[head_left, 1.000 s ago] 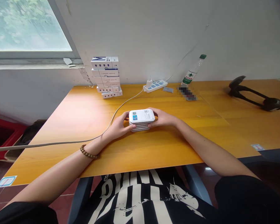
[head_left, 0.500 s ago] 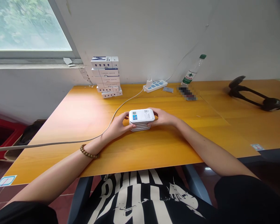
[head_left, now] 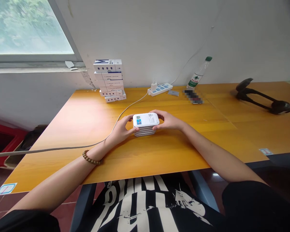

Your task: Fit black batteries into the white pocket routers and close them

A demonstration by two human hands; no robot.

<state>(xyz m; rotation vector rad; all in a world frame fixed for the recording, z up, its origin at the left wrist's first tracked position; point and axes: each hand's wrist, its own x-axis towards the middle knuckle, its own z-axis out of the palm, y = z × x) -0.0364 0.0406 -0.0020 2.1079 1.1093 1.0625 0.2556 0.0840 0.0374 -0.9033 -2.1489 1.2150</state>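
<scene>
A short stack of flat white devices with rounded corners (head_left: 146, 120) stands on the yellow wooden table (head_left: 145, 158). The top one carries printed codes and a small blue sticker. My left hand (head_left: 123, 128) grips the stack's left end, thumb on the near side and fingers curled behind. At the right end my right hand (head_left: 166, 120) holds it the same way, its thumb on the near corner. Fingertips on the far side are partly hidden. Between the thumbs the layered edges of several devices show.
White printed boxes (head_left: 108, 66) are piled at the back left. A cable (head_left: 70, 147) runs past my left wrist to a power strip (head_left: 160, 89). Further right are a card (head_left: 173, 93), a blurred-out item (head_left: 193, 97), a bottle (head_left: 197, 75) and a black stand-like object (head_left: 258, 99).
Both hands keep hold of the stack in nearly the same place. The whole view has shifted very slightly.
</scene>
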